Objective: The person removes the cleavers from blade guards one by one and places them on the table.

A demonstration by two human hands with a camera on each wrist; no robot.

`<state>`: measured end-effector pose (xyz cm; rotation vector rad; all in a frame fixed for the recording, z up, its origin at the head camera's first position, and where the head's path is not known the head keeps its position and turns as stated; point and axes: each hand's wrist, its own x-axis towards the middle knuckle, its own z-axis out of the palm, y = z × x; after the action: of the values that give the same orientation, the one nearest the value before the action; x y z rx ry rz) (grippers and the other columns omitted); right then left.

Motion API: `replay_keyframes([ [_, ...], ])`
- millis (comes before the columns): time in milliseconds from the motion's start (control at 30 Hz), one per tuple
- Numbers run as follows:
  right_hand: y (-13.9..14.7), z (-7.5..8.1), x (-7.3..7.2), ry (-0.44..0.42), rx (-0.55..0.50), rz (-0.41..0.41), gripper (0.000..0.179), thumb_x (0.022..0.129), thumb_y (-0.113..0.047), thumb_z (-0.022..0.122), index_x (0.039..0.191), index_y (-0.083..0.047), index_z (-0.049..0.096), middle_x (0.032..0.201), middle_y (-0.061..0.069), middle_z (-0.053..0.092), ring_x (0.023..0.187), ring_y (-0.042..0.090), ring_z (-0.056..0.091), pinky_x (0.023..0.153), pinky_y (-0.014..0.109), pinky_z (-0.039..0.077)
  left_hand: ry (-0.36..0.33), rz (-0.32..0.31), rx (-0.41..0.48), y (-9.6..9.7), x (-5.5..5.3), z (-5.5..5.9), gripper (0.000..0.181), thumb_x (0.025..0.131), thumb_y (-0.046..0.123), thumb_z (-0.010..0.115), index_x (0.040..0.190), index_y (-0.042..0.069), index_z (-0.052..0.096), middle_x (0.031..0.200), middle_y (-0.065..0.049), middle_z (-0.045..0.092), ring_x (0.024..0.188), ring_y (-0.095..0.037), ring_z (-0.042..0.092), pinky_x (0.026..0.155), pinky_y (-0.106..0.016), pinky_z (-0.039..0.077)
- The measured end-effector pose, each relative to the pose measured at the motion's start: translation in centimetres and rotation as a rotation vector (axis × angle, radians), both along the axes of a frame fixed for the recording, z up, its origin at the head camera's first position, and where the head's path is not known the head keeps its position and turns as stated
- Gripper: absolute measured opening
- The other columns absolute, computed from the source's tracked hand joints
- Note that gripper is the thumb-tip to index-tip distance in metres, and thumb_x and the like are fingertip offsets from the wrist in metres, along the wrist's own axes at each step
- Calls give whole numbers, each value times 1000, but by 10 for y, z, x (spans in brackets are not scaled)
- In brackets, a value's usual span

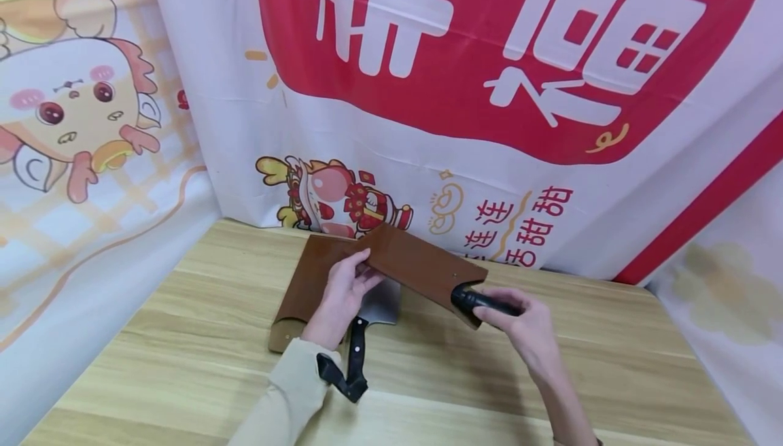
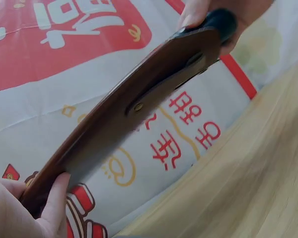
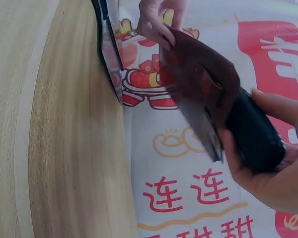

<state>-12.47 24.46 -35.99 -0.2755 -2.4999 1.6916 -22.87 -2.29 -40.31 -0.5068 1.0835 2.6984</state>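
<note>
My right hand grips the black handle of a cleaver above the table. A brown leather sheath lies around its blade, part of which shows along the sheath's edge in the right wrist view. My left hand pinches the far end of this sheath between thumb and fingers. Metal snaps dot the sheath in the left wrist view. Below the left hand, a second cleaver with a riveted black handle lies on the table, next to another brown sheath.
The wood-grain table meets a white printed cloth with a red panel at the back. A patterned cloth hangs at the left. Against the left sleeve sits a black wrist mount.
</note>
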Motion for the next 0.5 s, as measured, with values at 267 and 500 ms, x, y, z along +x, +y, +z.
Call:
replay_keyframes([
  [267,-7,3,-14,168,-406,-229,41,87,-1,81,124,1,63,104,-1,68,98,12,65,85,21,57,8,76,137,5,6,12,58,106,11,57,158,6,31,154,-24,42,136,-37,48,109,-48,45],
  [500,-9,10,-22,223,-878,-359,23,90,7,75,109,1,63,98,8,73,85,17,76,84,31,60,5,100,198,11,13,16,60,107,13,54,159,6,25,156,-24,39,140,-37,45,109,-45,45],
])
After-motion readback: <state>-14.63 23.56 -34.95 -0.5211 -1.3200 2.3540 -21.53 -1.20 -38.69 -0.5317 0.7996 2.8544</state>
